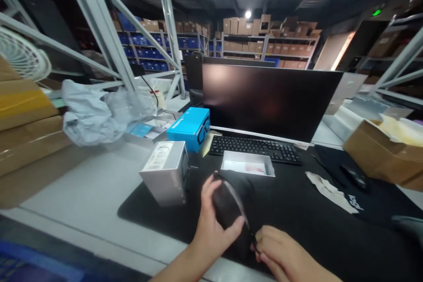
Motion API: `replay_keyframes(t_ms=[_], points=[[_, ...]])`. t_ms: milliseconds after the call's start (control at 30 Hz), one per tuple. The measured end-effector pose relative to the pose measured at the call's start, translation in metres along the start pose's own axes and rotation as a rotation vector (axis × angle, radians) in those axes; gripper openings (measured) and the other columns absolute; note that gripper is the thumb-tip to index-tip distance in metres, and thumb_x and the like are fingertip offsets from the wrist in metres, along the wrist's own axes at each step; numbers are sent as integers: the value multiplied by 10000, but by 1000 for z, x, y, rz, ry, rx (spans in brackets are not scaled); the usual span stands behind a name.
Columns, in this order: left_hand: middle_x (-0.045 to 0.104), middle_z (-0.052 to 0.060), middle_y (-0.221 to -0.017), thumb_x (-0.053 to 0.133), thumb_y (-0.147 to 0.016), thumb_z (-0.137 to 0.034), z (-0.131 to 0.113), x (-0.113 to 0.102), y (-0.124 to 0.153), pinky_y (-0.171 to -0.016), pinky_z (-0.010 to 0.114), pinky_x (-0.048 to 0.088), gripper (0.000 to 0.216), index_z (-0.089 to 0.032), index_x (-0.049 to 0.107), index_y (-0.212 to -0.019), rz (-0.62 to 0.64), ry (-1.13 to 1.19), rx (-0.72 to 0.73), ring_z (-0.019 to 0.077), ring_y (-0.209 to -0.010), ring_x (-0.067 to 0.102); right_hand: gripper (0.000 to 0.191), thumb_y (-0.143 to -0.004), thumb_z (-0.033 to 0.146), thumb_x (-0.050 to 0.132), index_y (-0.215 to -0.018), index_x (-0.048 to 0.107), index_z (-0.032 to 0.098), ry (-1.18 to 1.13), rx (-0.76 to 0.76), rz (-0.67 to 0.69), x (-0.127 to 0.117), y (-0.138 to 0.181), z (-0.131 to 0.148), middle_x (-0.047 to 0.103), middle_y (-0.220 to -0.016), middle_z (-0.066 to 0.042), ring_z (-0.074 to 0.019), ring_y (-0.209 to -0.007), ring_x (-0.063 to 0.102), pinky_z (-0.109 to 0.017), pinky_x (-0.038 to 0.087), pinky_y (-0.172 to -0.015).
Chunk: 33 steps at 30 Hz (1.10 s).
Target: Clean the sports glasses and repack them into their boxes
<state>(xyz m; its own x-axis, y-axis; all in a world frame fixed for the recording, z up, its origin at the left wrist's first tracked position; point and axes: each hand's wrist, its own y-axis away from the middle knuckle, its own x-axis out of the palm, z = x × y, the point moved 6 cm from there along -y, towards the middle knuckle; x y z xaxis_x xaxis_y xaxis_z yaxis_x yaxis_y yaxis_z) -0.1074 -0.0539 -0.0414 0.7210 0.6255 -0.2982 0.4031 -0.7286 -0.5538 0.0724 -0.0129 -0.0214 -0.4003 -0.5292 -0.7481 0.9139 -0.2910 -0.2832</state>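
Observation:
A dark, rounded, flat-looking object [228, 205] with a shiny curved edge is held above the black desk mat; blur hides its exact kind. My left hand [213, 224] grips it from the left, fingers at its top and thumb on the shiny edge. At its lower right end, the fingers of my right hand [280, 249] are pinched on the black edge. Left of my hands stands a grey box [165, 176] with a white label on top. An open white box tray [247, 165] lies just beyond them, with something pale and reddish inside.
A blue box [190, 128] stands behind the grey one. Beyond are a black keyboard [254, 147] and a large monitor [267, 101]. To the right lie a crumpled paper strip [330, 191], a mouse [353, 176] and a cardboard box [386, 154]. Stacked cartons [26, 141] rise at left.

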Motion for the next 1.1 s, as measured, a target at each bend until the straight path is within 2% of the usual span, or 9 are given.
replay_keyframes(t_ms=[67,200,333,533,633,733,800,933,1100], points=[[293,161,-1512,757,-733,-248,-6,-2,0,-1120,624,362,727,-281,380,-1355,66,-81,104,392,-1412,378,295,-999,185,367,-835,613,183,39,15,43,6,-2,-1,651,-813,-55,-155,-744,594,-253,492,-723],[211,146,-1522,831,-667,-228,-17,-7,-3,-1109,595,389,799,-297,413,-1346,202,-102,170,384,-1417,353,272,-979,158,404,-852,642,190,75,107,106,6,0,1,676,-849,-47,-160,-798,626,-262,490,-799],[79,89,-1589,841,-690,-226,-31,-9,-8,-1132,567,381,715,-336,494,-1305,306,-110,250,359,-1409,363,224,-973,179,463,-867,660,188,104,152,94,3,3,4,694,-883,-54,-167,-842,643,-256,488,-827],[233,69,-1483,870,-582,-234,-40,-10,-22,-1148,521,383,542,-272,611,-1056,412,-128,83,361,-1393,355,156,-924,169,547,-834,672,190,177,170,123,7,3,4,710,-845,-43,-177,-806,644,-268,475,-801],[289,100,-1470,876,-561,-240,-34,-6,-25,-1142,526,380,715,-275,542,-1192,370,-51,11,356,-1372,394,172,-933,201,544,-811,666,191,173,187,127,9,5,1,706,-833,-45,-181,-792,640,-278,475,-793],[339,158,-1501,909,-560,-373,-14,6,-21,-1165,561,325,1165,-267,219,-1492,266,221,-57,361,-1371,425,211,-979,284,518,-852,661,197,50,229,94,6,8,-2,705,-913,-52,-175,-854,646,-265,486,-823],[379,186,-1504,918,-532,-525,2,22,-13,-1186,575,271,1322,-225,118,-1540,320,394,-101,384,-1391,410,272,-1017,367,477,-902,661,204,-69,259,82,4,10,-4,696,-969,-54,-165,-902,645,-244,495,-829],[415,194,-1509,884,-551,-629,17,45,2,-1193,557,246,1305,-189,175,-1554,532,604,-230,395,-1394,414,422,-1053,430,372,-861,665,196,-272,178,0,-2,6,1,683,-865,-49,-147,-823,640,-235,496,-774],[376,192,-1541,861,-611,-572,3,50,8,-1179,530,274,1233,-190,164,-1554,638,685,-290,387,-1406,397,439,-1051,407,398,-751,631,187,-338,164,-145,-13,8,-5,701,-772,-39,-133,-741,654,-228,478,-708]])
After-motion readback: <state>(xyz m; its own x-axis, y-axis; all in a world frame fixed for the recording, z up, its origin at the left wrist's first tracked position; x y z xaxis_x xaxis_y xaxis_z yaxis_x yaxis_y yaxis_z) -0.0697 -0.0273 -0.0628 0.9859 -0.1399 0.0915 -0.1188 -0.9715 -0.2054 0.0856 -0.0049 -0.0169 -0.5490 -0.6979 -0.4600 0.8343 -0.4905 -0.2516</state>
